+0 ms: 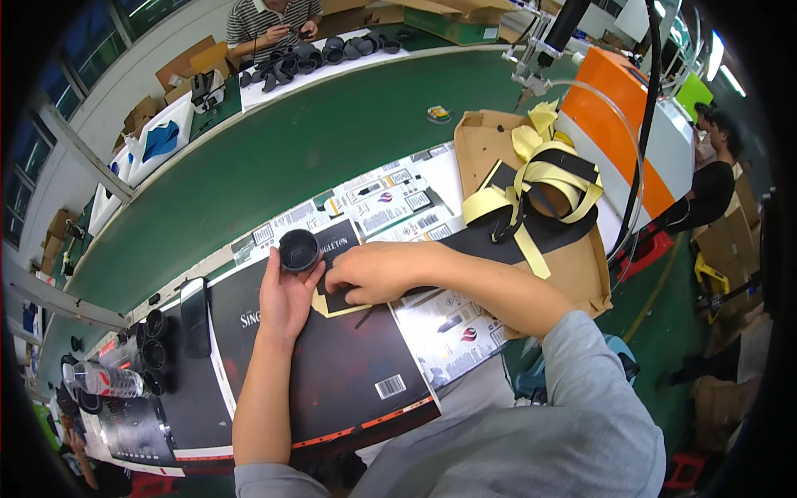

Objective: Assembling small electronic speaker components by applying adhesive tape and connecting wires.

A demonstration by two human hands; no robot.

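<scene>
My left hand [285, 297] holds a small round black cup [299, 250], its open top facing up. Close beside it, my right hand [371, 273] has its fingers bent together. They rest over a black sheet piece [335, 236] with a pale yellow edge. What the right fingertips pinch, if anything, is hidden. Below both hands lies a dark printed board [332, 373]. A thin black strip [364, 318] lies on it near the right hand.
On the right, a cardboard tray [594, 282] holds tangled yellow-backed tape [544, 187] beside an orange machine [606, 116]. At left are a phone [195, 315], several black cups [153, 352] and a plastic bottle [108, 380]. A person [270, 29] works across the green bench [332, 133].
</scene>
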